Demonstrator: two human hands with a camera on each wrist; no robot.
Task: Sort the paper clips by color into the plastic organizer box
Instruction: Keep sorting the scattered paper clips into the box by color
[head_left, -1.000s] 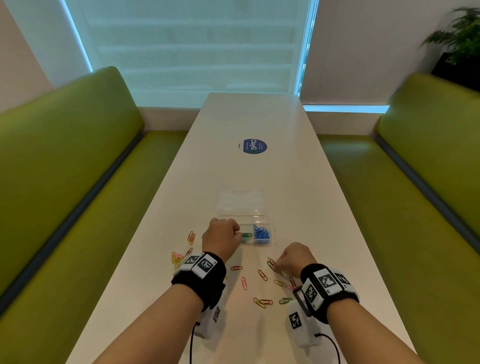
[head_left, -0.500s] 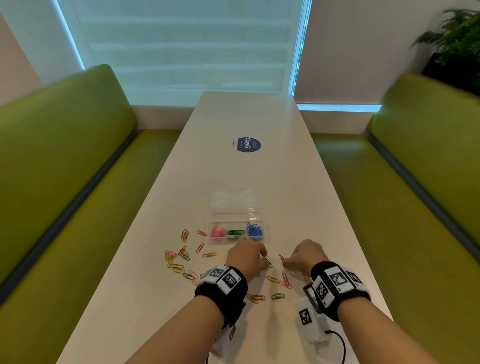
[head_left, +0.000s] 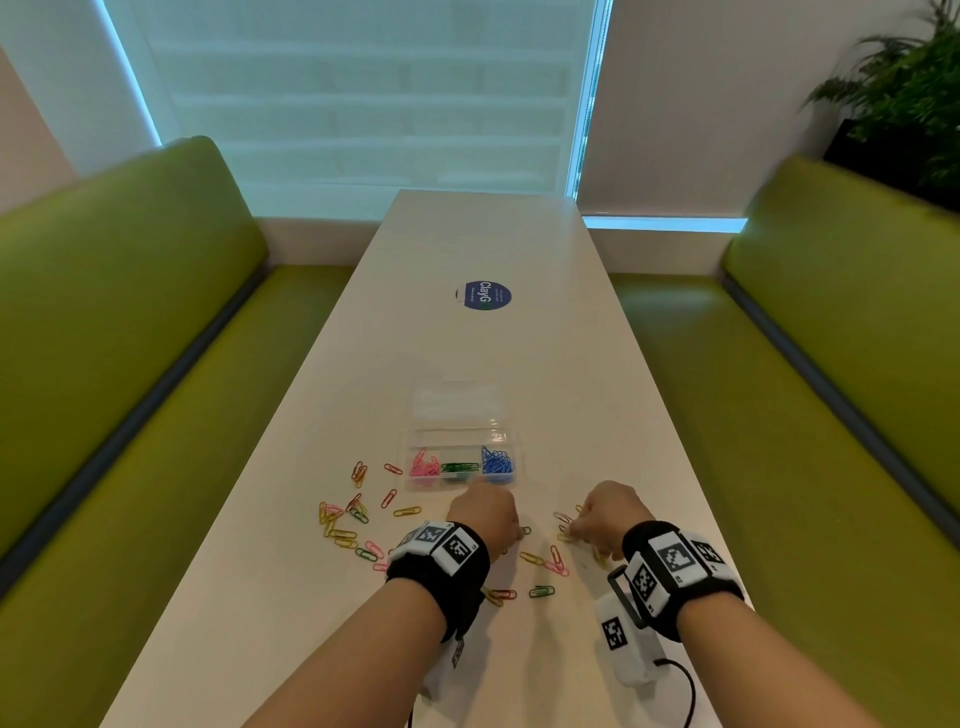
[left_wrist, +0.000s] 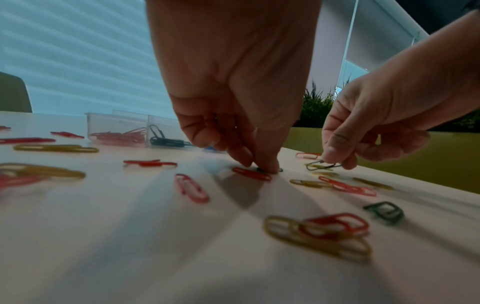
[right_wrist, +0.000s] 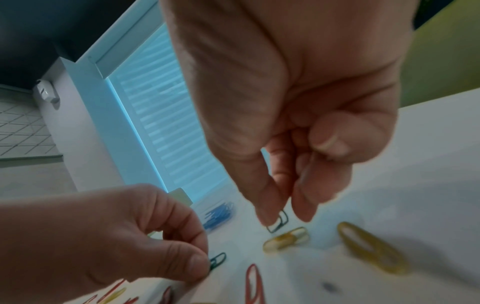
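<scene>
While left hand (left_wrist: 233, 115) pinches green clip (right_wrist: 217, 260) flat on table (head_left: 467, 343), organizer box (head_left: 462, 441) lies straight ahead; right hand (right_wrist: 298, 123) pinches another green clip (right_wrist: 279, 222).

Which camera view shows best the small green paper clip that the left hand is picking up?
The right wrist view: the small green paper clip lies clear under the left hand, whose fingertips pinch one end. In the left wrist view the fingertips hide most of it. The head view shows only a speck.
</scene>
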